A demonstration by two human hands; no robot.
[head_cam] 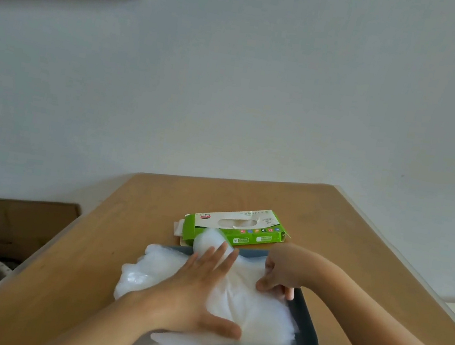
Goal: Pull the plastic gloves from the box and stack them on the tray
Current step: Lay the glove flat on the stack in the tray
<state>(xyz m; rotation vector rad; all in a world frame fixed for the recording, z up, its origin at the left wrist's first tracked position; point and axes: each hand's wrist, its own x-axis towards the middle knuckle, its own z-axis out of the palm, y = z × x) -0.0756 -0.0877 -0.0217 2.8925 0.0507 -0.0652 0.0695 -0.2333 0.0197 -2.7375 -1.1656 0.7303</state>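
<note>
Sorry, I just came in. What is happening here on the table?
A person is stacking thin translucent white plastic gloves on a dark grey rectangular tray on a wooden table. The left hand lies flat on the pile, fingers straight, pressing it down. The right hand pinches the gloves with curled fingers near the tray's right side. The pile spills over the tray's left edge. The green and white cardboard box lies just behind the tray.

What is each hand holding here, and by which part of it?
The right hand pinches the stack of plastic gloves at its far right edge. The left hand holds nothing and presses flat on top of the stack.
</note>
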